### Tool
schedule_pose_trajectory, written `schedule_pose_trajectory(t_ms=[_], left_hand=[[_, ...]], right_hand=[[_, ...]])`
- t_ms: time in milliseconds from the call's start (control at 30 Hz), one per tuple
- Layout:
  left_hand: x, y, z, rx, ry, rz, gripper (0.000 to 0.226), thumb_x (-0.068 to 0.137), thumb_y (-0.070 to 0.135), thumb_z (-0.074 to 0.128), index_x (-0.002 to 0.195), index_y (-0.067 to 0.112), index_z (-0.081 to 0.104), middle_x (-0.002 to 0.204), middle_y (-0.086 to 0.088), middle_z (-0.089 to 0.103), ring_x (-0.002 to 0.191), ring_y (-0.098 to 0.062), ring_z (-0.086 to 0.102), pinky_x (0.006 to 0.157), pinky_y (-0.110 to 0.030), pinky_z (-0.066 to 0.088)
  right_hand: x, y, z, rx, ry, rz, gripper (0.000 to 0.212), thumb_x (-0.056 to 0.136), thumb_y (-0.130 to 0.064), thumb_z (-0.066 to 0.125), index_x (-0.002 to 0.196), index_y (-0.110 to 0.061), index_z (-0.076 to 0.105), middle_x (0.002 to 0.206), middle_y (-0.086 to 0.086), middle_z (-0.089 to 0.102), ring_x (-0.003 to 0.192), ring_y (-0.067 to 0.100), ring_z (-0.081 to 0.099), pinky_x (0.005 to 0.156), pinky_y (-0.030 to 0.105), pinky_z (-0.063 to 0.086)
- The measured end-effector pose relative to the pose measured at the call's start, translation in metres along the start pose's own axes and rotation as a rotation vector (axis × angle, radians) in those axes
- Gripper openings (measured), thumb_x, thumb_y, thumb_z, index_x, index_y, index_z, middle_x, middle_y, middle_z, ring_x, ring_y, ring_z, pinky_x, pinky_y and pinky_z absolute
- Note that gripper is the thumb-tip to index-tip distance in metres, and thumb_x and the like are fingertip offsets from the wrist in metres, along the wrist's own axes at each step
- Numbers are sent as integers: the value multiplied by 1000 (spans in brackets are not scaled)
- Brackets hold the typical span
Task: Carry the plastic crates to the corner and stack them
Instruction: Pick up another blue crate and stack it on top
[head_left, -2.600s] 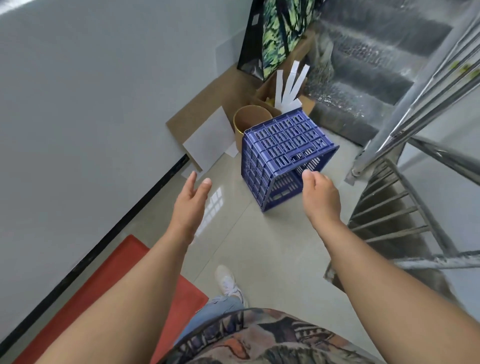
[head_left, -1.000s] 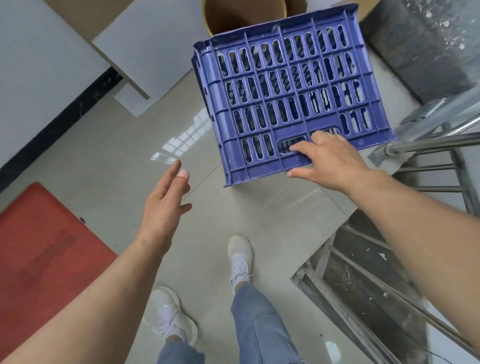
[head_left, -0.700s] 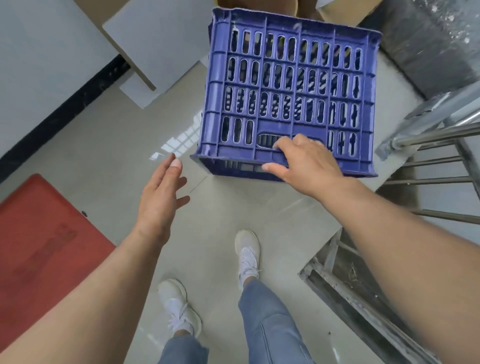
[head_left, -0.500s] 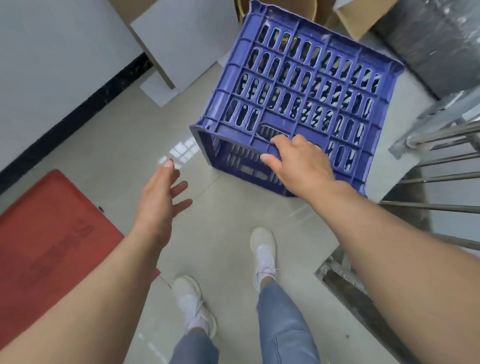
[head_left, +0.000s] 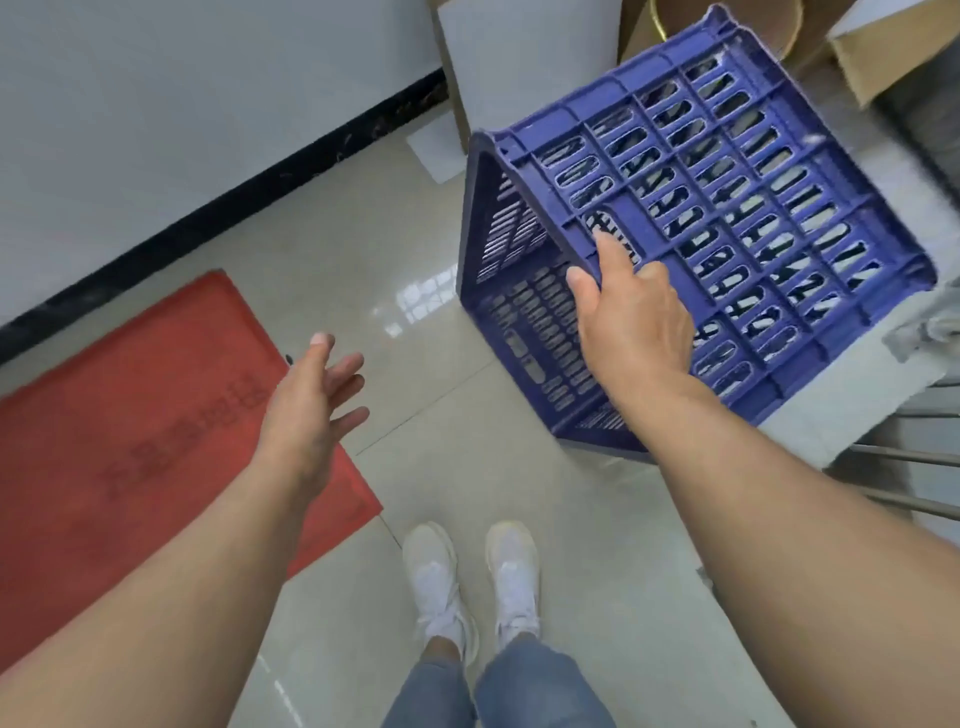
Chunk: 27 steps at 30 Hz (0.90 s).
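Item: blue plastic crate (head_left: 727, 218), slotted walls, tilted on one lower edge on the pale tiled floor (head_left: 426, 467), its slotted side turned up toward me and the open mouth facing left; it sits at upper right, near the wall's black skirting (head_left: 260, 182). My right hand (head_left: 631, 322): grip clamped on the crate's near rim, fingers (head_left: 608, 249) hooked into a handle slot on top, thumb pressed against the rim's edge below. My left hand (head_left: 311, 410): grip apart, fingers spread and relaxed, holding nothing, hanging in the air over the edge of the red mat (head_left: 130, 415), well apart from the crate. Red mat: flat on the floor at left, faint lettering on it, too blurred to read. White shoes (head_left: 472, 582): two, side by side on the tiles at lower centre, blue jeans (head_left: 498, 691) above them. Behind the crate: a pale board (head_left: 519, 52) leaning at the wall, a round tan container with a yellow rim (head_left: 727, 26) partly hidden by the crate, and a cardboard box (head_left: 883, 57) at top right. Metal railing bars (head_left: 909, 457) at right edge
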<state>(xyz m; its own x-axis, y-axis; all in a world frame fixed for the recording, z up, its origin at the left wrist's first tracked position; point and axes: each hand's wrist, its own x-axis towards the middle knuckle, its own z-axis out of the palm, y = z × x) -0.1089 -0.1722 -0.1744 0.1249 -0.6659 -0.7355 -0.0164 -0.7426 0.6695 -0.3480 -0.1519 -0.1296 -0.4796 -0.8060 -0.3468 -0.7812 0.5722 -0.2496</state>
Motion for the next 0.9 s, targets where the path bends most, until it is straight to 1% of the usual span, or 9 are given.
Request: schedule_pose_trajectory(t_ms=[67,133,200,333,500,567,700,833,900], left_hand=[[-1,-6,-14,-21,24,-3,46,96,47,37,136,24,43,114,3,63,110,-16,57,77,-33,48],[-3,-12,-27,-44,31,-1,48,97,46,36,140,23,40,121,0,60,112,-18,55,82,-34,46],[-2,-19,-41,-71,35,8,51,98,45,35,143,22,38,125,-2,58,114,-19,54,86,-36,45],[6,-38,-74,-111,53,6,49,98,43,34,143,24,37,130,-4,56,115,-19,52,90,-38,43],[24,-66,-128,-135,75,-50,48,99,42,34,144,24,36,135,-6,54,114,-18,51,91,-39,42],[33,-74,-153,-145,79,-74,49,99,42,34,144,24,35,138,-7,52,118,-19,49,91,-40,41],[51,-84,-202,-137,111,-85,48,99,40,34,144,23,35,141,-8,49,123,-20,47,93,-41,40],[68,-86,-243,-135,136,-92,48,99,40,33,144,24,34,144,-6,46,122,-16,45,93,-39,38],[75,-84,-261,-130,145,-87,49,100,40,32,145,23,32,146,-6,43,129,-18,42,95,-39,37]], right_hand=[[-7,-13,3,4,12,-22,48,100,-45,31,141,-22,32,115,18,50,87,31,43,73,37,29],[-13,-26,6,7,11,-44,46,100,-45,30,139,-20,33,113,18,50,83,28,38,71,36,30],[-20,-40,9,3,3,-64,47,100,-45,30,140,-20,32,114,19,50,84,29,40,72,36,30],[-32,-73,22,-1,8,-83,49,100,-45,29,142,-21,31,118,21,51,100,37,52,74,38,31],[-51,-121,45,12,27,-89,46,100,-45,30,138,-20,35,116,21,52,91,35,48,75,39,32],[-57,-143,55,13,41,-88,46,100,-45,29,139,-20,34,117,21,53,88,32,43,75,39,30],[-64,-186,70,20,68,-92,48,101,-43,28,141,-19,33,125,22,54,110,39,50,75,38,28],[-66,-223,69,4,106,-116,47,101,-42,27,134,-13,42,125,22,56,114,41,50,77,42,31],[-69,-241,65,21,109,-159,45,101,-41,28,127,-11,49,123,21,58,113,41,50,79,42,33]])
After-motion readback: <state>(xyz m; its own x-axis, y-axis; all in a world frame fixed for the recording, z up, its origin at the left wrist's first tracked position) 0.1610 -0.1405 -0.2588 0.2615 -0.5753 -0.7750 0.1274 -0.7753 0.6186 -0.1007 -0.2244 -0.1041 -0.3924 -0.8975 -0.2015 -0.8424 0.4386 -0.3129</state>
